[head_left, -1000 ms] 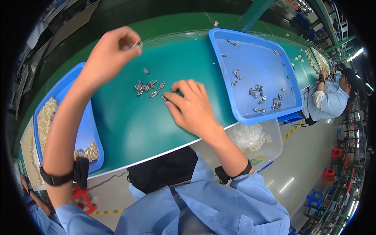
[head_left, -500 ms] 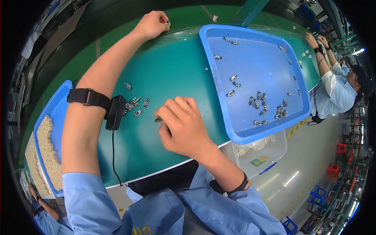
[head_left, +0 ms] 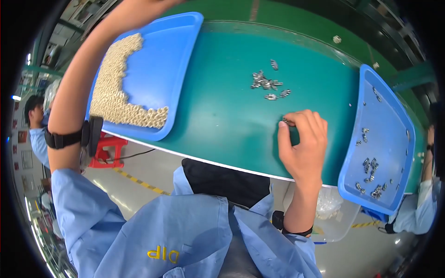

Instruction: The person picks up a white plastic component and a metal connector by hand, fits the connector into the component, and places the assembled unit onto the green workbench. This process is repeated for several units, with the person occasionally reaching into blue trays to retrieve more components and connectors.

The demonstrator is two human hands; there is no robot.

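Observation:
My right hand (head_left: 306, 143) hovers low over the green tabletop (head_left: 222, 111), thumb and forefinger pinched on a small dark metal part (head_left: 285, 122). Just beyond it lies a loose heap of similar shiny metal parts (head_left: 263, 82), with a few strays around it. My left arm reaches far out to the left. At the top edge of the picture, my left hand (head_left: 160, 3) is blurred and partly cut off, so its fingers cannot be read. Beneath that hand and forearm is a blue tray (head_left: 155, 65) with rows of cream-coloured small parts (head_left: 113, 88).
On the right, another blue tray (head_left: 354, 143) holds scattered metal parts. A clear plastic bin (head_left: 340, 224) stands below the table edge. A red stool (head_left: 109, 150) is at the lower left. Co-workers sit at both sides, one with an arm (head_left: 427, 162) at the far right.
The view has swung left, bringing the cream-part tray fully in. My left hand, earlier pinching a small pale piece past the table's far edge, has moved over to that tray. My right hand keeps its pinch.

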